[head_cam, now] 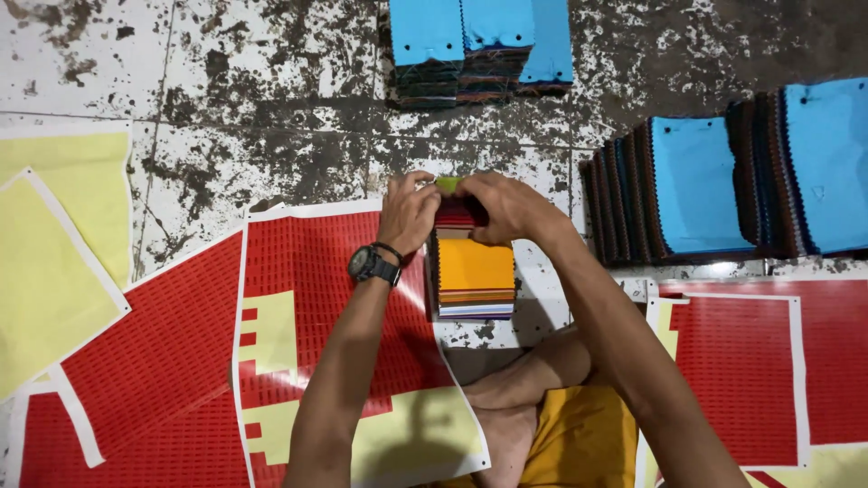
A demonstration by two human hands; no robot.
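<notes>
Gripping the far end of a small stack of fabric swatches point(472, 271), the left hand point(409, 213) and the right hand point(506, 208) are closing around it from either side, fingers curled over its top edge. The stack is resting on the stained floor point(271, 99) between printed red-and-yellow sheets point(298, 307), orange swatch uppermost, so it looks only part-finished. Finished-looking bundles with blue covers point(696, 185) are lying to the right, and another blue-topped pile point(479, 45) is sitting farther ahead.
</notes>
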